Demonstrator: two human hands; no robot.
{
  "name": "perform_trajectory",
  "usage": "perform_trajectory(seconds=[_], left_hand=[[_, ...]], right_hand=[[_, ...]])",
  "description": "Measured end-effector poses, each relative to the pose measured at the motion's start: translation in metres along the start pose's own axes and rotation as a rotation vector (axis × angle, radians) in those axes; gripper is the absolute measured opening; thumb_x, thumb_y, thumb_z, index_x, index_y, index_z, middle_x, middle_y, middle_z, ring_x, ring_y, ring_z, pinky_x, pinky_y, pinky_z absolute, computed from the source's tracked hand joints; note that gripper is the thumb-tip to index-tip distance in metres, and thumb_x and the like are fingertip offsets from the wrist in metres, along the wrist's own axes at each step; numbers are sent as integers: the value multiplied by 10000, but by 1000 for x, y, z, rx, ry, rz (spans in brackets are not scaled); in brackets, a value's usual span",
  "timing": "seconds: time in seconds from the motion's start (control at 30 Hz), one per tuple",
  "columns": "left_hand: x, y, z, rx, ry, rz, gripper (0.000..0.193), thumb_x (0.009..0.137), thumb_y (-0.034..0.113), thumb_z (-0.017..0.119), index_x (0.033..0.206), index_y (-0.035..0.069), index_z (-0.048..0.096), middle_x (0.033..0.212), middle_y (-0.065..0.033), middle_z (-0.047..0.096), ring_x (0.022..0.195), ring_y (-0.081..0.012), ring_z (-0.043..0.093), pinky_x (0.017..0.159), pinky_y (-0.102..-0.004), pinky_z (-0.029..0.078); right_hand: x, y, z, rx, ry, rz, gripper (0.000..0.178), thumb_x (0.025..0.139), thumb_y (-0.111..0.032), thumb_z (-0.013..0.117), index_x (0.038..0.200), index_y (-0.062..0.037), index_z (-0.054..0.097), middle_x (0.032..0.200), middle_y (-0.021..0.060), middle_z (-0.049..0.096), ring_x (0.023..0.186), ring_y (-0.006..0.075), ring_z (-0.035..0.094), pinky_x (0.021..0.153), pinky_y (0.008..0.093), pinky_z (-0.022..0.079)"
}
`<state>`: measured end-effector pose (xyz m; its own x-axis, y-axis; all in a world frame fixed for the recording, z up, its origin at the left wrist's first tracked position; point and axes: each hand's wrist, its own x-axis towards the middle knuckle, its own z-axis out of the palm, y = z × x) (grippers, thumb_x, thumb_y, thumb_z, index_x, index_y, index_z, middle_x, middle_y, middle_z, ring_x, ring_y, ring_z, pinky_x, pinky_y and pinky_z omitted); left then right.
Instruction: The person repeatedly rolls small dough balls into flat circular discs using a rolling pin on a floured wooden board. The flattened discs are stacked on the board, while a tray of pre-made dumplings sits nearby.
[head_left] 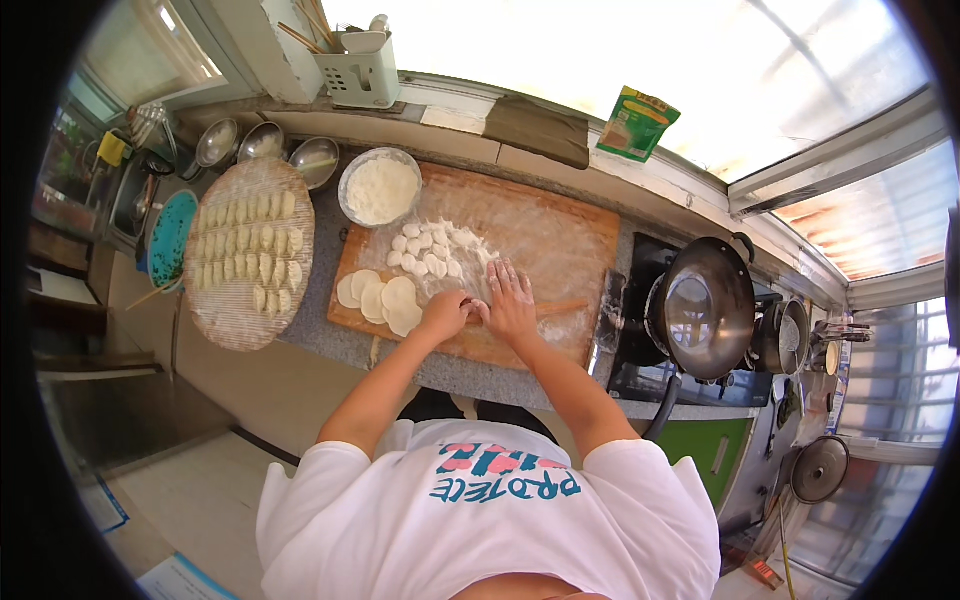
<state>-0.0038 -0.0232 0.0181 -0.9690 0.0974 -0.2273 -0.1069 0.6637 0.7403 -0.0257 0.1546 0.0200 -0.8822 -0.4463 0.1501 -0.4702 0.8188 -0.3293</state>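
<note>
A floured wooden board (570, 225) lies on the counter before me. My right hand (511, 302) rests flat on a thin wooden rolling pin (562, 308), fingers stretched out and dusted with flour. Close beside it, my left hand (447, 316) is closed, its fingertips together at the pin's left end; what they hold is hidden. Left of that hand lie several round, flat dough wrappers (402, 306), partly overlapping. Small dough pieces (432, 264) sit in loose flour farther back. A bowl of flour (380, 187) overlaps the board's far left corner.
On the left, a round tray (213, 303) carries rows of dumplings (247, 240). Beyond it are a teal basin of green filling (173, 238) and metal bowls (315, 162). A wok (708, 308) stands on the stove at right. A green packet (638, 124) is on the sill.
</note>
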Motion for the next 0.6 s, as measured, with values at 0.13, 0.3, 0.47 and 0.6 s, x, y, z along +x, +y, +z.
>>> perform_trajectory(seconds=[0.13, 0.3, 0.47, 0.6], left_hand=[[-6, 9, -1, 59, -28, 87, 128, 846, 126, 670, 925, 73, 755, 909, -156, 683, 995, -370, 620, 884, -454, 499], [-4, -16, 16, 168, -202, 321, 108, 861, 120, 669, 898, 71, 758, 908, -155, 683, 996, -378, 614, 900, -469, 488], [-1, -13, 7, 28, -36, 137, 121, 840, 101, 682, 921, 63, 765, 902, -148, 692, 950, -371, 636, 861, -469, 507], [5, -7, -3, -121, -58, -27, 141, 826, 72, 686, 942, 53, 765, 893, -151, 698, 911, -367, 651, 837, -462, 520]], right_hand=[[-51, -3, 5, 38, -26, -14, 839, 901, -470, 649, 1542, -10, 363, 1561, 208, 414, 1471, 364, 362, 1189, 555, 262], [-91, -7, -1, 15, -86, -58, 865, 898, -487, 646, 1554, -12, 341, 1575, 221, 390, 1471, 382, 357, 1186, 572, 256], [-19, 0, 7, -3, 17, -20, 830, 905, -499, 623, 1530, -8, 382, 1547, 210, 435, 1444, 362, 400, 1183, 545, 283], [-3, 5, 7, -65, 11, -45, 836, 919, -556, 587, 1520, -5, 401, 1516, 220, 469, 1429, 360, 425, 1164, 559, 315]])
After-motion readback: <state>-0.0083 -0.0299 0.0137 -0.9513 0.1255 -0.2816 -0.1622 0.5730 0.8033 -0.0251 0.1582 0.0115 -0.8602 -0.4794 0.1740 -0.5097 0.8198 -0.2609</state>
